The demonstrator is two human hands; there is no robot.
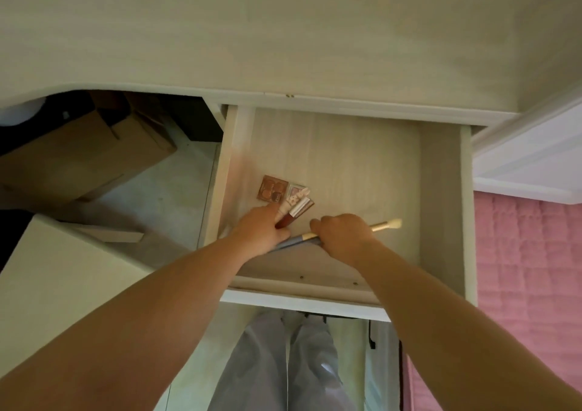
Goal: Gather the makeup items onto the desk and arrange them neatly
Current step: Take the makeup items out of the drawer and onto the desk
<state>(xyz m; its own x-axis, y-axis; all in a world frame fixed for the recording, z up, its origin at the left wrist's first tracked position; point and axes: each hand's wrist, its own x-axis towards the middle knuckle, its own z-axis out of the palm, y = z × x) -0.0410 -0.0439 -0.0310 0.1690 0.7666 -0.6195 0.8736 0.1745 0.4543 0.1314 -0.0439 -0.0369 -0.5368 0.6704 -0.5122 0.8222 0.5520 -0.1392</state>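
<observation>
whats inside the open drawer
In the drawer: a brown palette, a smaller compact, tubes gripped by the left hand, and a makeup brush held by the right hand. Anything beneath the hands is hidden.

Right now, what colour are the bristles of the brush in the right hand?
Cream-white bristles, seen in the head view.

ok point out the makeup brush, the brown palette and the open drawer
makeup brush (393, 223): head view, on its pale bristle tip
brown palette (273, 187): head view, on the middle of its lid
open drawer (352, 155): head view, on its bare floor
</observation>
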